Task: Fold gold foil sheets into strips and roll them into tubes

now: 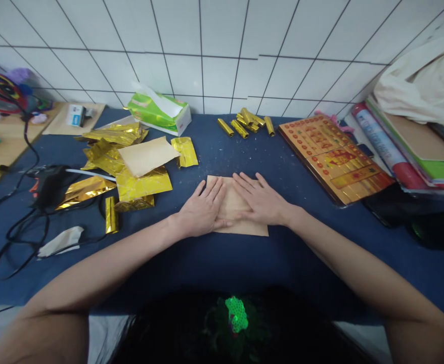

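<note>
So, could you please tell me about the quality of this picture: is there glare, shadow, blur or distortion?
In the head view, glare on the gold foil strip; in the head view, the blue tabletop darkens toward the person, wall lines fan outward, and left-edge clutter looks soft, while left hand and right hand look fairly clear.

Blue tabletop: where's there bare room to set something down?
Bare tabletop shows between the gold rolls and the brown paper under your right hand, and between that hand and the gold box. Another strip lies nearer you than that paper. The left is crowded with gold foil and a glue gun; the far right with a white bag.
</note>
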`<state>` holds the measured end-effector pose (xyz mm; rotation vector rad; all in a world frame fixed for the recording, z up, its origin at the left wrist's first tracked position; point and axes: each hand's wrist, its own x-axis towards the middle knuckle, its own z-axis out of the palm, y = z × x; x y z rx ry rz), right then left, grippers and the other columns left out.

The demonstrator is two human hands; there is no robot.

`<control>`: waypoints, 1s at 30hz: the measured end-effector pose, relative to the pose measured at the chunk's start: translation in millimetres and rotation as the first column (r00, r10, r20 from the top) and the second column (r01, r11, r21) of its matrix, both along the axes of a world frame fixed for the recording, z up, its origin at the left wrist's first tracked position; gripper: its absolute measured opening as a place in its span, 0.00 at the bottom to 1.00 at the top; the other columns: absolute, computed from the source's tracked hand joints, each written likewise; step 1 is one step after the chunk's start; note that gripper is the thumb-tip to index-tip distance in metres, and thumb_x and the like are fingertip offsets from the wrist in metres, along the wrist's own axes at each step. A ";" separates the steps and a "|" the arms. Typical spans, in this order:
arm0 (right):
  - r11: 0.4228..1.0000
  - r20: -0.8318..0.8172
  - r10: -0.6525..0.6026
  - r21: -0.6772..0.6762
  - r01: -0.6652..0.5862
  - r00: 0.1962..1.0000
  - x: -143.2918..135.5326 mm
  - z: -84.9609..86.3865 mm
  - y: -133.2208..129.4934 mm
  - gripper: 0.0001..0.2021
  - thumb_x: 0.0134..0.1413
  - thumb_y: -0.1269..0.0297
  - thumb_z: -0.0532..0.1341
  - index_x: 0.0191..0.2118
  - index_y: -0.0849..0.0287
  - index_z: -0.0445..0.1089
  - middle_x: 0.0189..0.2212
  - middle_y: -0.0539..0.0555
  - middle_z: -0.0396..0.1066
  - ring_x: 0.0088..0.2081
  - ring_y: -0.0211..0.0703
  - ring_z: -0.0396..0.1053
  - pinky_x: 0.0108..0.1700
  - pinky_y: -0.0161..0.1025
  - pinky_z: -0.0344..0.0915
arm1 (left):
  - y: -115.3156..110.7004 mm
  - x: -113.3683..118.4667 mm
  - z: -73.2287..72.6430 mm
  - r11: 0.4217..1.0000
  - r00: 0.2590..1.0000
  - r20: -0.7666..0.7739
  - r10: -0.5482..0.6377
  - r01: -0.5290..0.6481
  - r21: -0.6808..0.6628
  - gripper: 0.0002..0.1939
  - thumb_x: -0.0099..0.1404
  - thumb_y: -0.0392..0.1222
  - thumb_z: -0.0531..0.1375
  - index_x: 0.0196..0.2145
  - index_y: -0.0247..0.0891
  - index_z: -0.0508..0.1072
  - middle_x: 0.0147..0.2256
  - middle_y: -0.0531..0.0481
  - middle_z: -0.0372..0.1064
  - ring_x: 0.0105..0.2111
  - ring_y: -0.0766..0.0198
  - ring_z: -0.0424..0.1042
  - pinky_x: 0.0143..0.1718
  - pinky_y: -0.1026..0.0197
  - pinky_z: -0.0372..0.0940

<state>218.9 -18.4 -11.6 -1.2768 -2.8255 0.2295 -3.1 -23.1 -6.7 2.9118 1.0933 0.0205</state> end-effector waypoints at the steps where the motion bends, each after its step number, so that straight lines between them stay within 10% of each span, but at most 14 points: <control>1: 0.999 0.012 -0.034 0.005 0.034 0.999 6.0 -1.2 3.6 0.43 0.51 0.36 0.42 0.65 0.63 0.35 0.64 0.62 0.37 0.64 0.57 0.37 0.60 0.62 0.36 | -0.5 0.6 -0.1 1.000 1.000 0.001 0.011 -0.011 0.006 0.47 0.60 0.67 0.39 0.61 0.21 0.46 0.62 0.29 0.39 0.63 0.46 0.38 0.60 0.45 0.38; 8: 0.926 0.003 -0.371 0.068 0.370 0.929 15.3 9.2 13.8 0.40 0.55 0.41 0.40 0.64 0.66 0.37 0.64 0.65 0.39 0.63 0.62 0.38 0.58 0.67 0.35 | -4.6 7.3 -2.5 0.996 0.996 -0.005 0.084 -0.084 0.028 0.46 0.60 0.66 0.41 0.61 0.22 0.47 0.62 0.30 0.39 0.63 0.46 0.38 0.59 0.44 0.40; 14: 0.999 -0.083 -0.004 -0.048 0.000 0.997 -48.7 17.7 -34.5 0.43 0.52 0.37 0.40 0.64 0.67 0.37 0.64 0.62 0.39 0.64 0.52 0.34 0.62 0.53 0.41 | -6.8 8.5 -2.8 0.997 0.996 -0.052 0.074 -0.072 0.041 0.39 0.63 0.60 0.43 0.60 0.24 0.51 0.62 0.29 0.40 0.63 0.44 0.36 0.58 0.40 0.42; 30: 0.976 0.014 -0.215 0.027 0.215 0.976 9.4 -5.3 -0.5 0.41 0.54 0.38 0.39 0.65 0.63 0.34 0.64 0.62 0.37 0.64 0.55 0.36 0.61 0.60 0.38 | -7.0 -7.1 4.6 0.987 0.985 -0.068 0.158 -0.155 0.042 0.44 0.61 0.66 0.41 0.61 0.25 0.47 0.63 0.34 0.39 0.62 0.46 0.39 0.58 0.37 0.39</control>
